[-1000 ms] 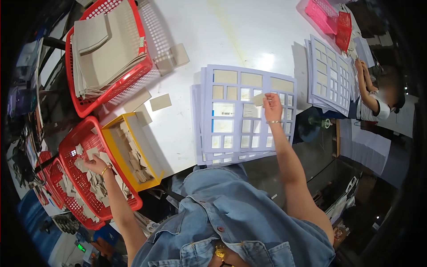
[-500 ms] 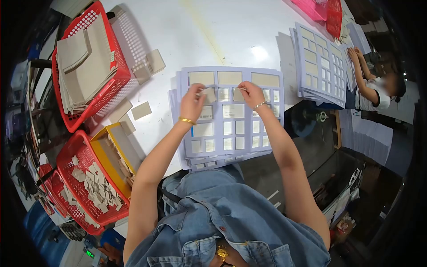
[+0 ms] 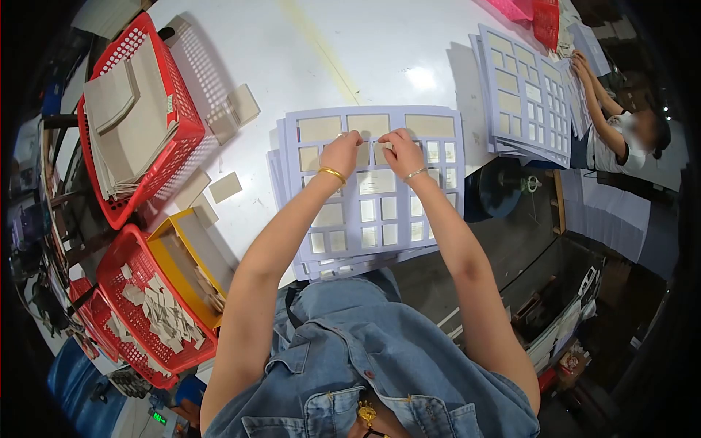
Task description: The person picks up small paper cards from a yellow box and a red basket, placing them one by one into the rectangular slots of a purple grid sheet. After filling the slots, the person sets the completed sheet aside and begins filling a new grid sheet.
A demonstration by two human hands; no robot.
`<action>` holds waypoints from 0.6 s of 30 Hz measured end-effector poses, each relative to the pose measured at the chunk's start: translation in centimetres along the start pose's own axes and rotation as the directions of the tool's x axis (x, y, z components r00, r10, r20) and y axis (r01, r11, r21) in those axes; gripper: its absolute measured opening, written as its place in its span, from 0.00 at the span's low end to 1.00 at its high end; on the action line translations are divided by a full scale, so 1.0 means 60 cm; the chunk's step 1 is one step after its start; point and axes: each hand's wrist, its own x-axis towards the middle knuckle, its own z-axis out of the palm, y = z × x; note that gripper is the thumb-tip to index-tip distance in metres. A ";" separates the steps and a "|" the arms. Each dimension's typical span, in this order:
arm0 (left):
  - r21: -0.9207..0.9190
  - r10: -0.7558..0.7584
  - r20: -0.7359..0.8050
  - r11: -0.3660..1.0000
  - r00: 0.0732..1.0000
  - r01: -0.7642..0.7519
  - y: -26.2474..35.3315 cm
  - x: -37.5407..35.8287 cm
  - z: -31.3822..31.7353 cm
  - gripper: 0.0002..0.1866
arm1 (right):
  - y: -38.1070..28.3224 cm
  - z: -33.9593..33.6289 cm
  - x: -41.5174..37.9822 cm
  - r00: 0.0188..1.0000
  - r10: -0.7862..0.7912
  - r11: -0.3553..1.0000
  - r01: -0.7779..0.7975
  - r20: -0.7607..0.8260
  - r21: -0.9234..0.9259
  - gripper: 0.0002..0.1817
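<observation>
A pale lilac board [image 3: 374, 185] with rows of rectangular windows lies on top of a stack of similar boards. Beige cardboard fills several windows, such as the wide top ones. My left hand [image 3: 341, 152], with a gold bangle at the wrist, is closed over the upper-middle windows; what its fingertips hold is hidden. Beside it, my right hand [image 3: 405, 153], with a silver bracelet, has bent fingers pinching a small beige cardboard piece [image 3: 380, 155] at a window. The fingertips of both hands nearly meet.
On the left stand a red basket [image 3: 191, 117] of large cardboard sheets, a yellow box [image 3: 164, 244] and a red basket [image 3: 120, 310] of small cardboard pieces. Loose cards [image 3: 225, 187] lie on the white table [image 3: 281, 66]. At right, a co-worker [image 3: 621, 135] works by another board stack [image 3: 522, 95].
My left hand has moved right, toward my right hand, and now covers a neighbouring window. My right hand has shifted slightly left. The view has shifted slightly.
</observation>
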 end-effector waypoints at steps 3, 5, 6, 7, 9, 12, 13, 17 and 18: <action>0.049 -0.034 -0.049 0.998 0.998 0.037 0.021 -0.007 -0.004 0.08 | -0.004 0.001 -0.003 1.000 0.008 0.998 -0.008 -0.012 -0.055 0.08; 0.089 -0.020 -0.053 0.996 0.998 0.025 0.026 -0.020 -0.006 0.08 | -0.006 0.004 -0.006 1.000 0.016 0.992 -0.017 -0.005 -0.128 0.08; 0.121 0.015 -0.029 0.993 0.999 -0.012 0.025 -0.028 -0.004 0.09 | -0.011 0.006 -0.010 1.000 0.013 0.985 -0.015 -0.013 -0.173 0.07; 0.151 0.050 -0.004 0.987 0.999 -0.049 0.022 -0.035 -0.001 0.09 | -0.017 0.008 -0.015 1.000 0.009 0.976 -0.013 -0.020 -0.218 0.07; 0.256 0.159 -0.003 0.954 0.987 -0.153 0.010 -0.047 0.004 0.11 | -0.023 0.013 -0.017 0.999 -0.019 0.958 0.007 -0.039 -0.286 0.07; 0.327 0.238 0.033 0.915 0.971 -0.236 0.004 -0.059 0.001 0.15 | -0.022 0.012 -0.019 0.996 -0.068 0.937 0.042 -0.062 -0.348 0.07; 0.338 0.249 0.049 0.907 0.967 -0.250 0.006 -0.064 -0.003 0.17 | -0.028 0.009 -0.020 0.996 -0.070 0.931 0.045 -0.058 -0.362 0.07; 0.097 0.325 -0.160 0.945 0.932 -0.313 0.008 -0.103 -0.031 0.21 | -0.070 0.017 -0.026 0.966 -0.219 0.925 0.162 -0.135 -0.344 0.08; 0.049 0.288 -0.201 0.958 0.936 -0.284 0.006 -0.121 -0.046 0.21 | -0.076 0.026 -0.026 0.953 -0.278 0.912 0.224 -0.117 -0.343 0.08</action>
